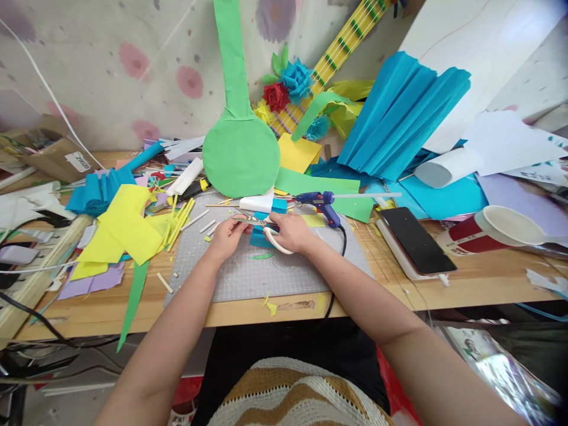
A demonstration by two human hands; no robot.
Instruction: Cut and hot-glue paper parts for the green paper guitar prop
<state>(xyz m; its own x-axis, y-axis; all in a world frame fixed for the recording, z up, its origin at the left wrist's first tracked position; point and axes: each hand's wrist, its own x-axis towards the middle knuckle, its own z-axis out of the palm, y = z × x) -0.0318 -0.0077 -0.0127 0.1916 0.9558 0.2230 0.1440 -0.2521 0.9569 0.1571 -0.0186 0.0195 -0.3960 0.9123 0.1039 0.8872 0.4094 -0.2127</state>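
My right hand [293, 232] grips a pair of scissors by the white handles [277, 242]. Their metal blades [255, 220] point left toward my left hand [227, 238]. That hand is closed in a pinch close to the blade tips; whatever its fingers hold is too small to make out. Pieces of blue paper [258, 238] lie beneath the scissors on the grey cutting mat [248, 284]. A narrow green scrap [261, 256] rests just below them. Behind my hands leans a green paper shape [242, 157], a round disc with a long upright neck.
A blue glue gun [325, 207] lies right of my hands, its black cord [344, 242] running over the mat's edge. Farther right are a phone [417, 239] and a paper cup [492, 231]. Yellow paper sheets [122, 225] are piled left. Pleated blue paper [399, 118] stands behind.
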